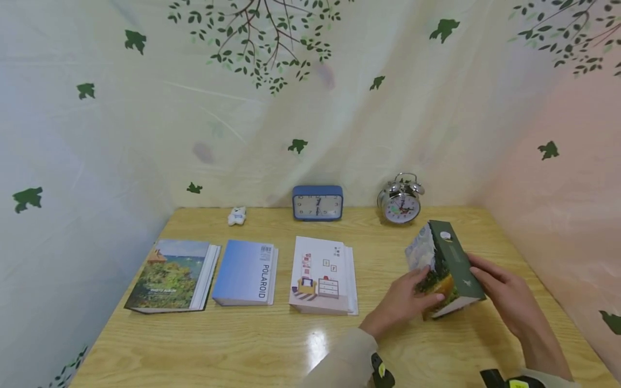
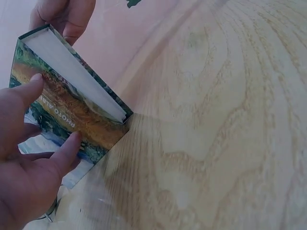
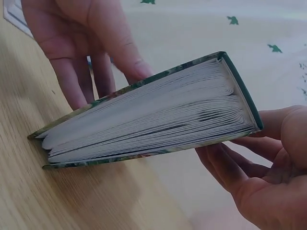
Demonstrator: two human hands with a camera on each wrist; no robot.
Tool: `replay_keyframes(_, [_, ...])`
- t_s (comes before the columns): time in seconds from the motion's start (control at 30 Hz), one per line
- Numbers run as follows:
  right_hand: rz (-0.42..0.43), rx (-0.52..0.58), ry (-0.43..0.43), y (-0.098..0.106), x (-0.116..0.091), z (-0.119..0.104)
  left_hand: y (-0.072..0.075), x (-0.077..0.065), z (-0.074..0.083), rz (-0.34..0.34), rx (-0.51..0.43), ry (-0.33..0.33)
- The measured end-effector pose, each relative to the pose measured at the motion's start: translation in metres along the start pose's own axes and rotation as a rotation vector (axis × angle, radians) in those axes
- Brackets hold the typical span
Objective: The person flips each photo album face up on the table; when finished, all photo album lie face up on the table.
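A thick photo album [image 1: 458,269] with a green spine and painted landscape cover is tilted over the right side of the table. My left hand [image 1: 405,299] presses its front cover with thumb and fingertips spread, as the left wrist view shows on the cover [image 2: 72,108]. With my right hand [image 1: 506,293] I hold the spine side; in the right wrist view, the thumb lies at the spine and the fingers under the back cover. The album's page edges [image 3: 153,120] face that camera, and the covers are closed.
To the left lie a white illustrated album [image 1: 317,275], a blue Polaroid album [image 1: 245,272] and another landscape photo album [image 1: 170,275]. Behind stand a silver twin-bell alarm clock [image 1: 400,205], a blue clock [image 1: 317,203] and a small white figurine [image 1: 237,216]. Printed fabric surrounds the wooden table [image 1: 242,345].
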State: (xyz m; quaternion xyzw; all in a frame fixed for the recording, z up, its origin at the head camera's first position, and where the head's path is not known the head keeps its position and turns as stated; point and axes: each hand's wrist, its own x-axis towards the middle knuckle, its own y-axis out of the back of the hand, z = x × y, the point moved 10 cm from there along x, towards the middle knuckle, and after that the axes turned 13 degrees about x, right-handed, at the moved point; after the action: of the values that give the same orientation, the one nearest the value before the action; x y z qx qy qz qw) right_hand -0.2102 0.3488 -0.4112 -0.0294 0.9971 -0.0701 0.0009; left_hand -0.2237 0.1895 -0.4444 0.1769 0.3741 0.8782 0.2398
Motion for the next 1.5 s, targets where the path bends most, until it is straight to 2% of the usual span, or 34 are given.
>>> replay_keyframes(0.17, [-0.018, -0.098, 0.007, -0.019, 0.002, -0.005, 0.012, -0.001, -0.003, 0.024, -0.080, 0.021])
replay_keyframes(0.3, [-0.047, -0.140, 0.016, -0.034, 0.004, -0.007, 0.027, -0.001, 0.001, 0.060, -0.158, -0.005])
replay_keyframes(0.53, [-0.097, -0.196, -0.001, -0.050, 0.004, -0.001, 0.051, -0.004, -0.001, 0.095, -0.091, 0.015])
replay_keyframes(0.73, [-0.155, -0.245, 0.006, -0.063, 0.006, 0.009, 0.062, -0.009, -0.008, 0.102, -0.115, 0.019])
replay_keyframes(0.9, [-0.192, -0.253, 0.007, -0.071, 0.007, 0.018, 0.069, -0.014, -0.016, 0.080, -0.089, 0.071])
replay_keyframes(1.0, [-0.221, -0.268, -0.041, -0.075, 0.008, 0.031, 0.072, -0.017, -0.020, 0.058, -0.052, 0.108])
replay_keyframes(1.1, [-0.232, -0.333, -0.102, -0.077, 0.007, 0.045, 0.074, -0.020, -0.025, 0.040, 0.019, 0.151])
replay_keyframes(1.23, [-0.205, -0.432, -0.163, -0.074, 0.008, 0.056, 0.075, -0.024, -0.034, 0.022, 0.077, 0.238])
replay_keyframes(1.3, [-0.177, -0.465, -0.192, -0.071, 0.009, 0.059, 0.074, -0.026, -0.039, 0.010, 0.075, 0.281])
replay_keyframes(1.5, [-0.131, -0.542, -0.249, -0.062, 0.013, 0.066, 0.059, -0.028, -0.051, -0.043, 0.074, 0.335])
